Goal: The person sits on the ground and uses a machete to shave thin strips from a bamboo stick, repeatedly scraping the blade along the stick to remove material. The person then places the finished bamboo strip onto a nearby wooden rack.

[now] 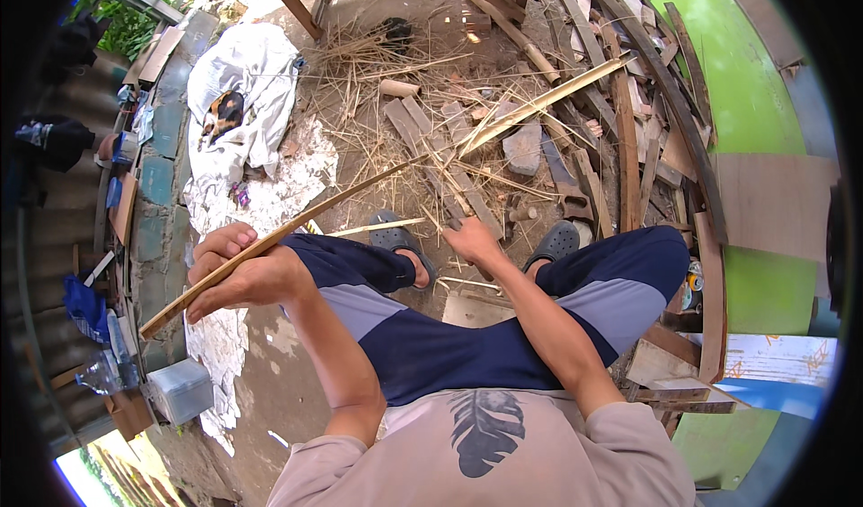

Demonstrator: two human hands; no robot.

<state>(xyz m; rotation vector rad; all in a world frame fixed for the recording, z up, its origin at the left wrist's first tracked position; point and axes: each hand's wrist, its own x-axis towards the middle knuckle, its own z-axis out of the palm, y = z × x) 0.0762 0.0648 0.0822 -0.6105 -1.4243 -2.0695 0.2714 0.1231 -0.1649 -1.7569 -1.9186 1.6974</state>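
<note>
I sit on a low seat with my knees apart over dirt ground. My left hand (241, 278) grips a long thin bamboo strip (346, 200), which slants from the lower left up toward the middle of the ground. My right hand (473, 240) is closed low between my feet, over the littered bamboo slivers. It seems to hold a thin piece, but I cannot tell what it is. A wider split bamboo length (548, 101) lies beyond the strip's far end. Grey sandals (395, 237) are on my feet.
Straw and bamboo shavings (404, 75) cover the ground ahead. Wooden planks (629, 138) pile up at the right beside a green board (746, 84). White cloth (247, 80) lies at the left, a flat stone (524, 147) in the middle, and a wooden block (472, 311) under my legs.
</note>
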